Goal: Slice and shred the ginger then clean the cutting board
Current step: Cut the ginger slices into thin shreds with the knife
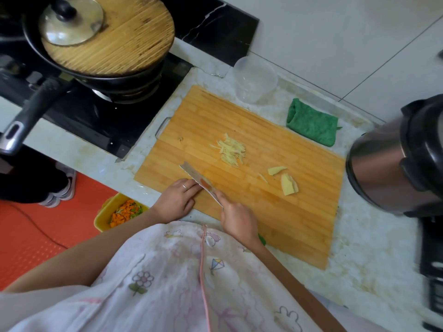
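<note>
Gripped by its handle in the right hand (236,221), the knife (199,182) is tilted over the board's (287,224) near left edge, and the left hand (176,200) is laid open against the blade. Shreds (231,149) are piled mid-board, with uncut ginger pieces (288,184) apart to the right. Fingers should be kept flat and clear of the edge before those pieces are shredded.

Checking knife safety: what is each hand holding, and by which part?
The right hand grips the knife by its handle. The left hand holds nothing, lying flat beside the blade.
</note>
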The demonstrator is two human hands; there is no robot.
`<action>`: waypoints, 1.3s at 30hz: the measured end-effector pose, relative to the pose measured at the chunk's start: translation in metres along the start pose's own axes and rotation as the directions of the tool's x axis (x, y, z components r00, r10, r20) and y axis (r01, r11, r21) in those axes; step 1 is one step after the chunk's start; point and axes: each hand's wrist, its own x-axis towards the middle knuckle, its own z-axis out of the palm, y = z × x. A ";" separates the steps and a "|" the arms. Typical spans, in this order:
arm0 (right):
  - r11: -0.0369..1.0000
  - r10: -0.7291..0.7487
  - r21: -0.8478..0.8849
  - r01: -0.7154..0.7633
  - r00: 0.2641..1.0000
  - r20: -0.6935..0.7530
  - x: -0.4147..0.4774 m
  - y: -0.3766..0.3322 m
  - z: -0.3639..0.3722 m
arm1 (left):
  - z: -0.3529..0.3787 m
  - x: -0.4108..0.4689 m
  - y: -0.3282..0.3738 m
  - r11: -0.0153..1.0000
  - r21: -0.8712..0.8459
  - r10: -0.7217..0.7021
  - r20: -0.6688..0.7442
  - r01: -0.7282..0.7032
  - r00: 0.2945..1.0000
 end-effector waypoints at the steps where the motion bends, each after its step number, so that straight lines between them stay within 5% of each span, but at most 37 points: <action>1: 1.000 0.000 0.000 0.000 1.000 0.011 -0.002 0.002 0.000 | 0.000 0.000 0.000 1.000 0.001 0.002 -0.009 -0.002 1.000; 39: 0.998 0.028 0.056 -0.027 0.999 -0.020 0.000 -0.002 -0.001 | 0.003 -0.001 -0.002 1.000 -0.006 -0.014 -0.008 0.014 1.000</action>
